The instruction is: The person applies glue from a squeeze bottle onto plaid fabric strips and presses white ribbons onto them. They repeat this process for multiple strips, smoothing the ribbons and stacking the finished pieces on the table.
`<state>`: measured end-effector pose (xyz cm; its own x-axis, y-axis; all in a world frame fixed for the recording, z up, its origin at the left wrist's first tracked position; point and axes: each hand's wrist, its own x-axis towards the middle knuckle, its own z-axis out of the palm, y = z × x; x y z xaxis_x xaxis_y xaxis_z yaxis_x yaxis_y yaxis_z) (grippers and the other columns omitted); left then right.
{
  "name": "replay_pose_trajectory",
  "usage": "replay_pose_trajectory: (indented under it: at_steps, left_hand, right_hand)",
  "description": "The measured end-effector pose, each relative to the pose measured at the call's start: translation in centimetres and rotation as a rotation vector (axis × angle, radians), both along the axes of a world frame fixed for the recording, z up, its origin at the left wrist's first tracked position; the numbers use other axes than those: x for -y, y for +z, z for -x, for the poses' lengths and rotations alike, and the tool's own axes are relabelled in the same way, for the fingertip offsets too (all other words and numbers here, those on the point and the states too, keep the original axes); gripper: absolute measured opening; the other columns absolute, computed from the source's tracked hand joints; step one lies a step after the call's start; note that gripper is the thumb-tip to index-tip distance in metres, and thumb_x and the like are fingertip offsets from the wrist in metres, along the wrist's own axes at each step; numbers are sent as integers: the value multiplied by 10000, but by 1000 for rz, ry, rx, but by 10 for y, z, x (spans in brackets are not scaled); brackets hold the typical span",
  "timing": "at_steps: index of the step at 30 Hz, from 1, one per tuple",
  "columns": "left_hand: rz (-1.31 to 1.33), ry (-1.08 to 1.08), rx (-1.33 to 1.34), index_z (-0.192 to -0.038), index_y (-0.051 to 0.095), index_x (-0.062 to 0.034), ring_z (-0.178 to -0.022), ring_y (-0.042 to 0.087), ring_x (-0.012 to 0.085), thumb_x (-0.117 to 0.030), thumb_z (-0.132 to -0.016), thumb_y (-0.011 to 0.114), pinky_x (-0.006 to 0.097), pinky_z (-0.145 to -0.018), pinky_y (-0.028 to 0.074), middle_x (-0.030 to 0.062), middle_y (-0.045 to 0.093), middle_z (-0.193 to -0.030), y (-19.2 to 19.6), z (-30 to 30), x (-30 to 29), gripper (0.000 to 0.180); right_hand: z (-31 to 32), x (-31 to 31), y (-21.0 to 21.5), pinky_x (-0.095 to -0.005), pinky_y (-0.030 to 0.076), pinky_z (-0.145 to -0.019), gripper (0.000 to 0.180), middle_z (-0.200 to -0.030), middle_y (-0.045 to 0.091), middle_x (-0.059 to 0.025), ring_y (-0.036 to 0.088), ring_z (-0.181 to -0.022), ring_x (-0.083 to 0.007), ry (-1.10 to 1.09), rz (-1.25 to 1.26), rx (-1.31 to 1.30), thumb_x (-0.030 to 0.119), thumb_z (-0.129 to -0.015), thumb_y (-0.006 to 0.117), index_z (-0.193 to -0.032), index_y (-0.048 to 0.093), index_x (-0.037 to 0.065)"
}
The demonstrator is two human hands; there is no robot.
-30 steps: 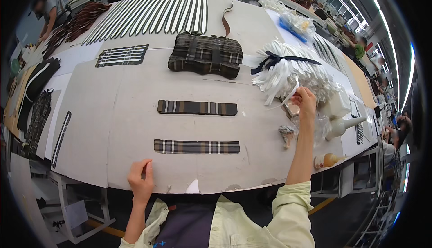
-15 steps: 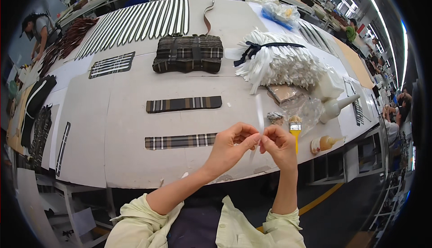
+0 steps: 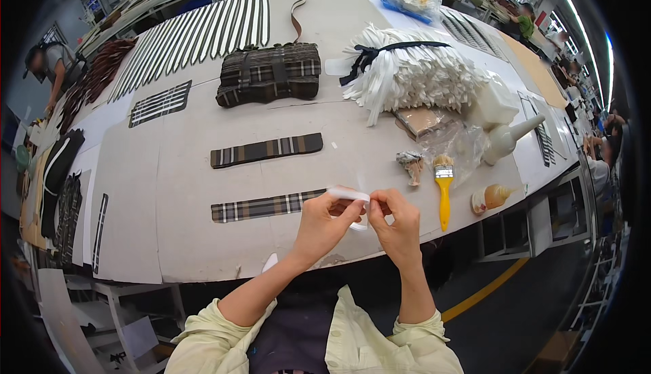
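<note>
A narrow white strip [image 3: 350,195] is held between both hands above the near edge of the tabletop [image 3: 203,238]. The fingers of the left hand [image 3: 324,221] are pinched on the left end of the strip; the fingers of the right hand [image 3: 397,221] are pinched on its right end. The strip's long axis runs left to right, roughly parallel to the near tabletop edge. A lower part of the strip appears to curl down between the hands; its exact shape cannot be told.

The nearer plaid fabric band [image 3: 268,206] lies flat on the tabletop just beyond and to the left of the left hand, its long axis also left to right. The left hand is the nearer one to this band. A second plaid band [image 3: 266,150] lies farther away. The yellow-handled brush [image 3: 443,191] lies just right of the right hand, handle toward the person.
</note>
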<state>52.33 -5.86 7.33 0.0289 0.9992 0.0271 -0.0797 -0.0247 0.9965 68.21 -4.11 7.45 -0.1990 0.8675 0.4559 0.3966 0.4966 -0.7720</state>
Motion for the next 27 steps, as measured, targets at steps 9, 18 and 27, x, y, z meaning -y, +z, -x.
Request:
replay_pose_trajectory:
  at_steps: [9,18,27]
  left_hand:
    - [-170,94,-219,-913,636,26,-723,673,125,-33,-882,646,263,-724,538,75,691,-807,-7,2,3,68]
    - [65,-23,334,-880,569,-15,-817,722,259,-33,-859,495,408,-851,532,132,679,-943,17,34,37,79]
    - [-58,110,-34,-956,619,14,-780,687,139,-34,-946,598,254,-712,538,82,667,-874,0,54,58,53]
  right_hand:
    - [6,4,1,-301,518,-570,91,-788,640,-105,650,-638,-196,-61,6,14,-34,-865,641,-954,634,-17]
    - [-30,-116,-12,-404,510,-706,167,-940,641,-121,642,-772,-273,-695,-672,867,122,-881,688,-992,647,4]
    - [76,6,4,-284,509,-807,190,-920,707,-68,651,-879,-139,405,545,-405,158,-981,645,-1016,699,-21]
